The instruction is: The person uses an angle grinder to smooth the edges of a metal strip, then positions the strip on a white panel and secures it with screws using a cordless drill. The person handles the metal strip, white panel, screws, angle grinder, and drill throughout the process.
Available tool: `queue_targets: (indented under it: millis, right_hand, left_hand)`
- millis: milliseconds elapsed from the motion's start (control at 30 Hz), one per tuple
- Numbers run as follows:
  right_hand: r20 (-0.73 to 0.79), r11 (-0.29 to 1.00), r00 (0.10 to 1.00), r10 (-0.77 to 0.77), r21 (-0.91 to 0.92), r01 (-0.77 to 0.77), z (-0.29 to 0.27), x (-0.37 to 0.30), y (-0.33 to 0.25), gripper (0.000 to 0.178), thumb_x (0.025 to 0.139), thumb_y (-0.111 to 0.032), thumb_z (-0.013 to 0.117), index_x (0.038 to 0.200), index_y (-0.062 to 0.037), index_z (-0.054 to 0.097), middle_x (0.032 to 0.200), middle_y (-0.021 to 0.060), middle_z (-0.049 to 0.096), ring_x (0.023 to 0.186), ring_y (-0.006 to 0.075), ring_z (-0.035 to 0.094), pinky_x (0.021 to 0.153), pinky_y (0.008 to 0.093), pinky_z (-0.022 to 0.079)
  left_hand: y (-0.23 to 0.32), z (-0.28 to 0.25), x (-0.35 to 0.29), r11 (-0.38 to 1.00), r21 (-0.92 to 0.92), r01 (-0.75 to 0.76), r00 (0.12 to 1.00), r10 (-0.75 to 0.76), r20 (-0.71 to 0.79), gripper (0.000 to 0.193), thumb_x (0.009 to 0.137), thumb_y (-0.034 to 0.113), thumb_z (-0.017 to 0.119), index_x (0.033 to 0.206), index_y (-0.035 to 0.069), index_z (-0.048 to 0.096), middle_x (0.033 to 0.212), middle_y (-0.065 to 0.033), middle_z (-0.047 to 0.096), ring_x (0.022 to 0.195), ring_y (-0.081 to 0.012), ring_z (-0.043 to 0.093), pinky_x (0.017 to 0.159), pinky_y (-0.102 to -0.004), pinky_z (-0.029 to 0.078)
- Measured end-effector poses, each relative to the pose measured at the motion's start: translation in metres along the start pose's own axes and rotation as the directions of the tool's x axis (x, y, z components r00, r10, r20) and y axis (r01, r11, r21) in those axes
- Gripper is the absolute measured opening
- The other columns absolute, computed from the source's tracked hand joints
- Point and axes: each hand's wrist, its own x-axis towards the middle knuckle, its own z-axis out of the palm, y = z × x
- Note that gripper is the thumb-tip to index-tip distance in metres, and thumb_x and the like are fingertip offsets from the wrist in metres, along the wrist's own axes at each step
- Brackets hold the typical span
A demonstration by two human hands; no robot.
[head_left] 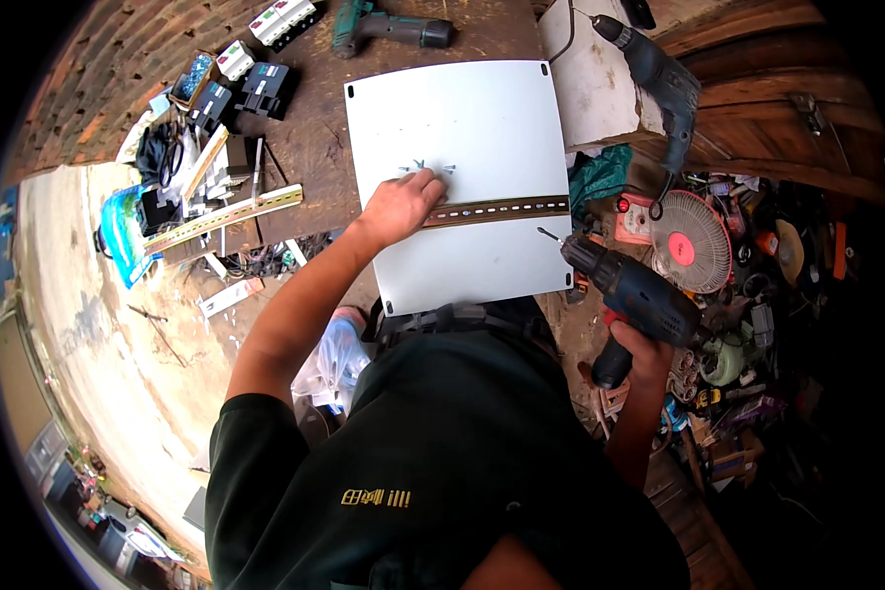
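A white metal panel (462, 128) lies flat on a wooden bench. Across it runs a slotted metal rail (501, 209). My left hand (400, 206) rests on the rail's left end, fingers curled, close to a few small screws (425, 168) on the panel. To the right of the panel, my right hand (639, 356) grips the handle of a dark blue cordless drill (627, 288). The drill's bit (550, 235) points at the panel's right edge, just below the rail.
Another slotted rail (228, 216), circuit breakers (256, 90) and cables lie left of the panel. A green drill (388, 28) sits at the back, a corded drill (664, 84) to the right, with a small fan (693, 241) and a heap of tools.
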Motion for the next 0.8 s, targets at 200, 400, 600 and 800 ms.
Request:
queue_targets:
  millis: [200,400,600,800]
  right_hand:
    - [0.016,1.0,1.0,0.004,-0.022,-0.004,0.004,0.004,-0.002,0.048,0.071,-0.002,0.073,0.119,0.0032,0.064,0.1,0.0146,0.072,0.084,0.0199,0.069,0.075,0.0333,0.056]
    - [0.028,1.0,1.0,-0.011,-0.015,0.012,0.002,0.004,0.001,0.051,0.07,-0.002,0.073,0.12,0.0028,0.064,0.102,0.0144,0.072,0.085,0.0199,0.069,0.079,0.0344,0.055]
    - [0.045,1.0,0.999,-0.028,-0.01,0.029,0.002,0.002,0.0,0.05,0.07,-0.002,0.073,0.119,0.0027,0.065,0.101,0.0138,0.072,0.084,0.0195,0.069,0.079,0.0345,0.055]
    - [0.052,0.993,0.996,-0.07,-0.088,0.074,0.004,-0.003,0.001,0.05,0.074,-0.012,0.073,0.121,0.0025,0.062,0.101,0.0137,0.07,0.081,0.0195,0.067,0.071,0.0335,0.054]
  left_hand:
    - [-0.006,-0.006,-0.003,0.99,-0.104,-0.092,0.994,0.085,-0.065,0.019,0.088,0.023,0.066,0.104,0.013,0.067,0.099,-0.0064,0.06,0.086,-0.0257,0.067,0.073,-0.0394,0.057]
    - [-0.01,-0.016,0.005,0.972,-0.226,-0.067,0.996,0.077,0.034,0.013,0.085,0.012,0.07,0.097,0.011,0.073,0.099,-0.0054,0.065,0.088,-0.0258,0.068,0.079,-0.0371,0.058]
    - [-0.021,-0.028,0.009,0.941,-0.304,-0.147,0.98,0.18,0.083,0.018,0.081,0.005,0.069,0.098,0.01,0.073,0.105,-0.0064,0.066,0.091,-0.027,0.068,0.081,-0.0379,0.058]
    - [-0.031,-0.025,0.012,0.965,-0.047,-0.257,0.94,0.261,0.22,0.028,0.084,0.021,0.065,0.105,0.004,0.064,0.106,-0.0111,0.062,0.095,-0.0307,0.066,0.082,-0.0396,0.057]
